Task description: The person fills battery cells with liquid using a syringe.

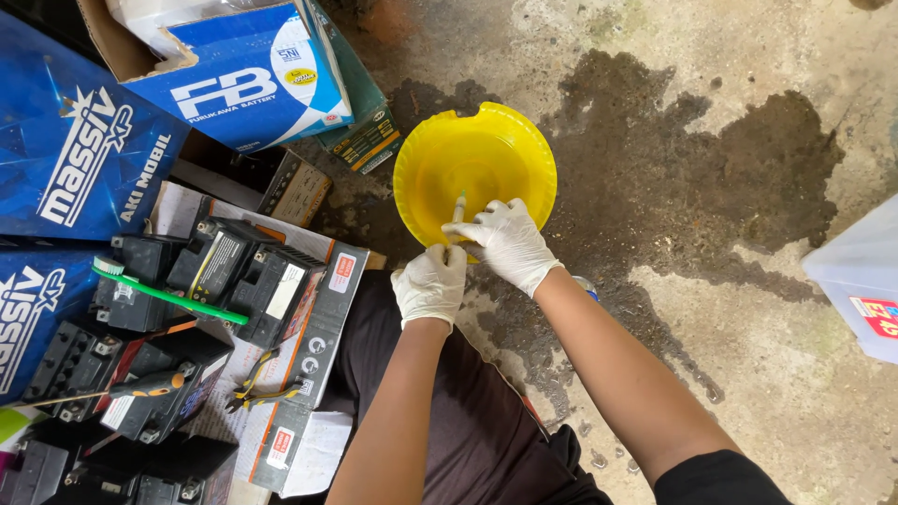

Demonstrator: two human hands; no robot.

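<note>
Both my hands wear white gloves and meet at the near rim of a yellow plastic basin (486, 150) that stands on the concrete floor. A thin syringe-like tube (458, 208) points into the basin. My right hand (507, 241) is closed on this tube. My left hand (431, 283) sits closed just below it, touching its lower end. Whatever lies under the two hands is hidden.
Several black small batteries (224, 271) lie on flattened cardboard at the left, with a green toothbrush (168, 295), a screwdriver (140, 385) and pliers (257, 383). Blue cartons (234, 84) stand at the back left. A dark wet stain (711, 168) spreads right of the basin. A white container (861, 281) sits at the right edge.
</note>
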